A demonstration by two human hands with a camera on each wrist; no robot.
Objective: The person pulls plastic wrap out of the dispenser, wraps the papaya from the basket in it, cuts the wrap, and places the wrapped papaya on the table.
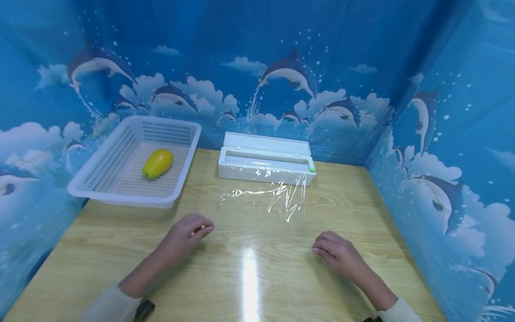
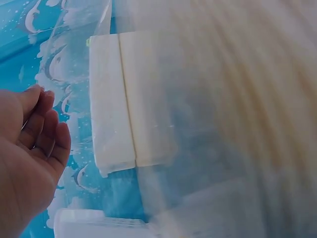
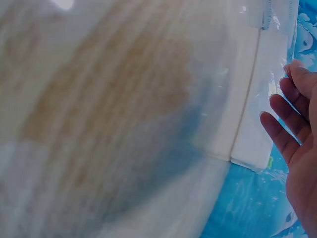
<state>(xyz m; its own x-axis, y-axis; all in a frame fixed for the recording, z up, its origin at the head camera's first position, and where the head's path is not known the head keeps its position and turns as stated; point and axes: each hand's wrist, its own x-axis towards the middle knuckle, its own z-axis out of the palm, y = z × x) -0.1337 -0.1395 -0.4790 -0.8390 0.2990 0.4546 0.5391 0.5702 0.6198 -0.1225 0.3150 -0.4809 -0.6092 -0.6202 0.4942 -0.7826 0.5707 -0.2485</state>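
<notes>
A sheet of clear plastic wrap [image 1: 281, 197] runs from a white dispenser box [image 1: 263, 172] toward me, its folds catching the light. My left hand [image 1: 189, 232] pinches the near left part of the sheet between thumb and index finger. On the other side, my right hand [image 1: 338, 252] pinches the near right part in the same way. Both wrist views look through the film, with the left hand [image 2: 34, 144] and right hand [image 3: 302, 119] at its edge. The box's long lid [image 1: 265, 143] stands raised at the back, and a small green piece [image 1: 312, 170] sits at its right end.
A white perforated basket [image 1: 120, 198] stands at the left of the wooden table [image 1: 209, 286], with a smooth yellow oval fruit [image 1: 158, 163] inside. Blue dolphin-print sheets [image 1: 225, 40] hang behind the table and along both sides.
</notes>
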